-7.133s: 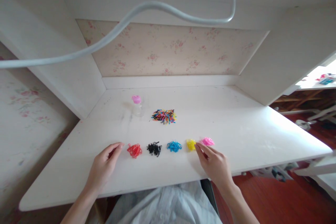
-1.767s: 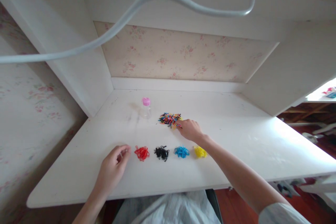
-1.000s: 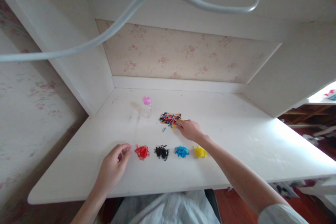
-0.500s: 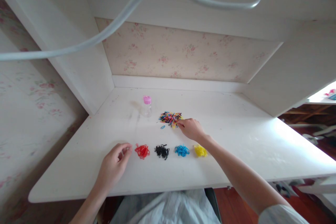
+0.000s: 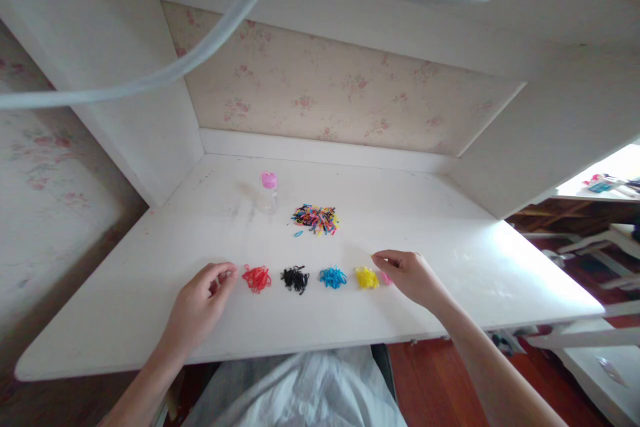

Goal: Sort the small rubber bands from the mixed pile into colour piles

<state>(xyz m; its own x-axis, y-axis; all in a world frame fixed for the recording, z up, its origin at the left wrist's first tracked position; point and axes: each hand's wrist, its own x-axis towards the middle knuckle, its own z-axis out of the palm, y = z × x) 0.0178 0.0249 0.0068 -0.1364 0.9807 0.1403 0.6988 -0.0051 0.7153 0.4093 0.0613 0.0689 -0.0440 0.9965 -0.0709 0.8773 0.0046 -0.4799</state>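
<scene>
A row of small rubber-band piles lies on the white desk: red (image 5: 257,278), black (image 5: 295,279), blue (image 5: 333,277) and yellow (image 5: 367,277). Some pink bands (image 5: 386,278) show beside the yellow ones, partly hidden by my right hand (image 5: 407,273). That hand is pinched just above the yellow pile, with a tiny yellow band at its fingertips. Left of the red pile rests my left hand (image 5: 205,292), its fingers curled together; whatever they hold, if anything, is too small to see. Behind the row is a mixed-colour heap of bands (image 5: 316,219), with one blue band loose in front.
A clear bottle with a pink cap (image 5: 269,192) stands at the back left of the desk (image 5: 200,340). A pale cable (image 5: 200,57) crosses the upper view. Side panels and a low back ledge (image 5: 320,152) enclose the desk.
My right hand has left the mixed heap and come forward and right to the yellow pile, uncovering some pink bands. The view has shifted slightly; my left hand stays beside the red pile.
</scene>
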